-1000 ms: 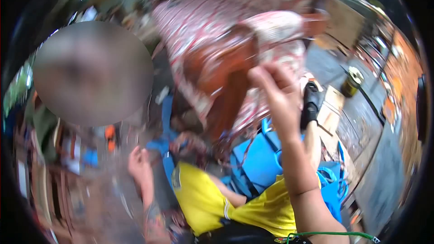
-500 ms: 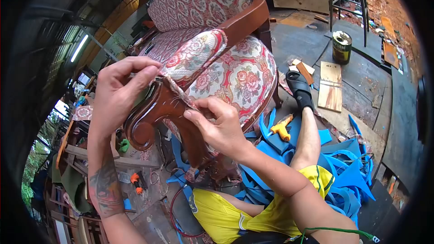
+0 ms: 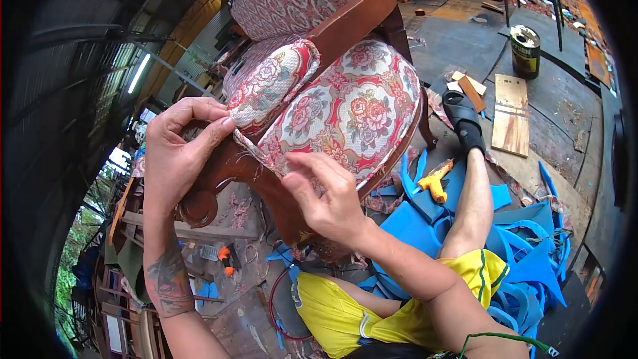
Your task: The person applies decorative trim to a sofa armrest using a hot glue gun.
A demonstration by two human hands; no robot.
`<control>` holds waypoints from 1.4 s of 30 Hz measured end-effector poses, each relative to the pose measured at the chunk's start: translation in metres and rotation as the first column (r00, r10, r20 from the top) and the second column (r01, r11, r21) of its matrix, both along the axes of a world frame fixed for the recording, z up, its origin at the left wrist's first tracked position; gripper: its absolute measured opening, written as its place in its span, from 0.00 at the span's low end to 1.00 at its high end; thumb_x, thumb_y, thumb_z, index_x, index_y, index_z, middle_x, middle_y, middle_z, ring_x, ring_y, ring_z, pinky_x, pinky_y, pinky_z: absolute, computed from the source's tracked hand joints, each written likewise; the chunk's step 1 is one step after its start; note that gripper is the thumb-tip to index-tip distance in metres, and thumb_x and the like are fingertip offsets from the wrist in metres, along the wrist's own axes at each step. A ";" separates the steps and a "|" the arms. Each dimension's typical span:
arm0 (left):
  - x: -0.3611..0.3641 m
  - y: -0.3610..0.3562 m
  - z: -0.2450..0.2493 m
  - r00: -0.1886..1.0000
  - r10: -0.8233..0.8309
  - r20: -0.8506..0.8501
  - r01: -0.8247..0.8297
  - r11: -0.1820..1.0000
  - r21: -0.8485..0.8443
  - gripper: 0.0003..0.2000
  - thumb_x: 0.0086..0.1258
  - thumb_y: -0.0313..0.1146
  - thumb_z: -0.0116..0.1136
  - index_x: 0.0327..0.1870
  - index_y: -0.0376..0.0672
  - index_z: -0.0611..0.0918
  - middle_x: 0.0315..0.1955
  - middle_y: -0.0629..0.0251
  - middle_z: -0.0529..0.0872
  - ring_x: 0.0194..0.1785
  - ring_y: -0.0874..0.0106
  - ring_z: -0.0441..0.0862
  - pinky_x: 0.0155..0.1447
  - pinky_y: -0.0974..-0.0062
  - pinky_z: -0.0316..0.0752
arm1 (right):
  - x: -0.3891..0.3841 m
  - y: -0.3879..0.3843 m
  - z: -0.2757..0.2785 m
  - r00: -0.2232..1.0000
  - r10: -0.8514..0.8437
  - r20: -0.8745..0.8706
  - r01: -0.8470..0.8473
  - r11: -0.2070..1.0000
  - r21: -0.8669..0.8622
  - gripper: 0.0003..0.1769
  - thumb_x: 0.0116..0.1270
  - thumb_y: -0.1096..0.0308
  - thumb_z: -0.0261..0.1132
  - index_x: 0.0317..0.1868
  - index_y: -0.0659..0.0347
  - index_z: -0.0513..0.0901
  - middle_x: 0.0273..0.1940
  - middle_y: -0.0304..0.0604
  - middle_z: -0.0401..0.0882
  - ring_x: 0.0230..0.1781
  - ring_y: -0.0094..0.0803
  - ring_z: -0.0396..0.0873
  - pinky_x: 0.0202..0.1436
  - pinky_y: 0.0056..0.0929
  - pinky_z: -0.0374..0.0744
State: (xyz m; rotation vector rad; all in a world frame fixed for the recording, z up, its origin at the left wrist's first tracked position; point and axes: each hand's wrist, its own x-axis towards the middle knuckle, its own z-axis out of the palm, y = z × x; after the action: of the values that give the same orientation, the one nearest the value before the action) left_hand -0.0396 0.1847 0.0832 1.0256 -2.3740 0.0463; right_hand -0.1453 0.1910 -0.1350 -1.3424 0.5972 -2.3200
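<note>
A wooden armchair with a padded arm [image 3: 276, 83] and seat [image 3: 352, 110] in red and cream floral fabric stands in front of me. My left hand [image 3: 183, 146] pinches a thin fabric piping [image 3: 249, 146] at the front lower end of the arm pad, thumb against forefinger. The piping slants down to the right along the top of the carved wooden arm support [image 3: 259, 183]. My right hand [image 3: 325, 196] is beside its lower stretch, thumb and forefinger parted. The scrolled wood end [image 3: 199, 207] shows below my left wrist.
Blue foam offcuts [image 3: 525, 269] lie heaped around my right leg, with a yellow-handled tool [image 3: 435, 183] among them. An orange and black tool [image 3: 226, 260] lies on the floor at lower left. A tin can [image 3: 525, 52] and a wooden board [image 3: 510, 116] are at right.
The view has shifted, so the chair's front and the floor things sit further right. My right thumb and forefinger have parted from the piping; my left hand keeps its pinch.
</note>
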 end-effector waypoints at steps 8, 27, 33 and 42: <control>0.002 0.001 0.003 0.998 0.058 0.012 -0.058 0.998 0.038 0.06 0.67 0.25 0.72 0.40 0.33 0.88 0.41 0.62 0.90 0.46 0.76 0.85 0.56 0.77 0.78 | -0.017 -0.001 -0.015 0.914 0.193 0.357 -0.291 0.925 0.244 0.10 0.78 0.70 0.66 0.41 0.69 0.86 0.36 0.43 0.86 0.36 0.24 0.81 0.40 0.27 0.78; 0.009 -0.003 0.003 1.000 0.018 -0.001 -0.018 0.998 0.066 0.07 0.68 0.28 0.72 0.40 0.32 0.89 0.36 0.65 0.90 0.40 0.81 0.85 0.49 0.80 0.80 | -0.041 0.003 0.045 0.647 0.709 0.280 -0.759 0.567 0.319 0.12 0.76 0.61 0.69 0.46 0.63 0.87 0.37 0.33 0.86 0.33 0.17 0.81 0.38 0.19 0.78; 0.010 -0.003 0.002 1.000 0.006 -0.006 -0.005 0.998 0.055 0.07 0.68 0.28 0.71 0.40 0.32 0.89 0.34 0.66 0.90 0.39 0.81 0.85 0.47 0.80 0.80 | -0.051 0.006 0.070 0.626 0.707 0.329 -0.780 0.563 0.273 0.14 0.72 0.66 0.72 0.51 0.66 0.85 0.36 0.38 0.87 0.34 0.21 0.85 0.33 0.19 0.79; 0.014 -0.006 0.000 1.000 -0.016 -0.023 0.015 0.999 -0.036 0.17 0.79 0.40 0.62 0.39 0.32 0.90 0.30 0.66 0.89 0.38 0.80 0.83 0.46 0.77 0.77 | -0.061 0.006 0.082 0.906 0.422 -0.043 -0.392 0.873 0.291 0.11 0.72 0.72 0.71 0.51 0.67 0.89 0.40 0.39 0.89 0.37 0.18 0.83 0.39 0.19 0.83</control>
State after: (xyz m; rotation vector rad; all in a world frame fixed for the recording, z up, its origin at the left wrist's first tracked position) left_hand -0.0256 0.1785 0.0834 0.9860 -2.3514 0.0706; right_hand -0.2066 0.1970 -0.0527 -1.3140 0.5779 -1.7654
